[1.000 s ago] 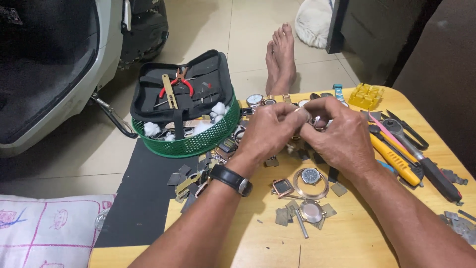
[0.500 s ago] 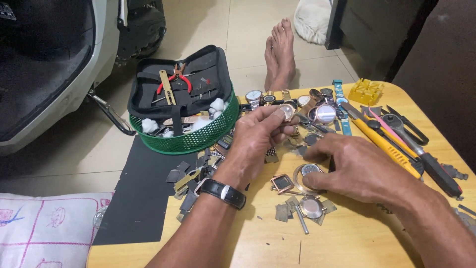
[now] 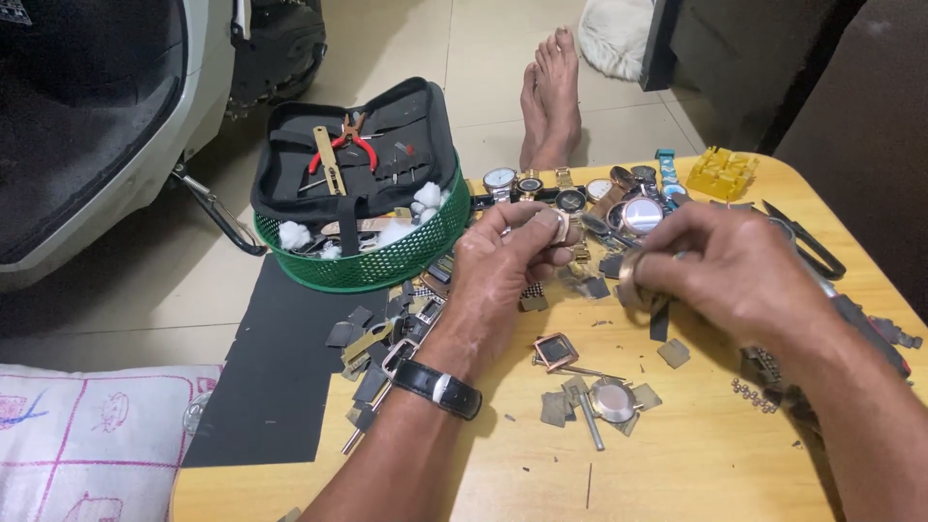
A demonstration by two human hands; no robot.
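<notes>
Wooden table (image 3: 696,464) taken as landmark, littered with watch parts; left hand (image 3: 503,266) raised over its middle, black-strapped wristwatch (image 3: 437,385) on the wrist; thumb and fingertips pinched on a small round watch case (image 3: 558,225), pale metal, held just above the surface; right hand (image 3: 735,271) over the table's right half, fingers curled and closed on a thin metal ring part (image 3: 630,280), partly hidden by the fingers, exact kind cannot be told; the two hands near each other, not touching. On the table below the left hand: a square copper-coloured watch case (image 3: 556,351); beside it, toward the near edge, a round silver watch case (image 3: 612,399) among grey strap scraps. Along the far edge, a row of watches (image 3: 570,188); at the far right corner, a yellow plastic block (image 3: 722,172). At the table's left end, a green basket (image 3: 387,263) carrying an open black tool case with red-handled pliers (image 3: 348,143). Off the left edge, a black mat (image 3: 271,387). Beyond the far edge, two bare feet (image 3: 551,97) on the tiled floor.
</notes>
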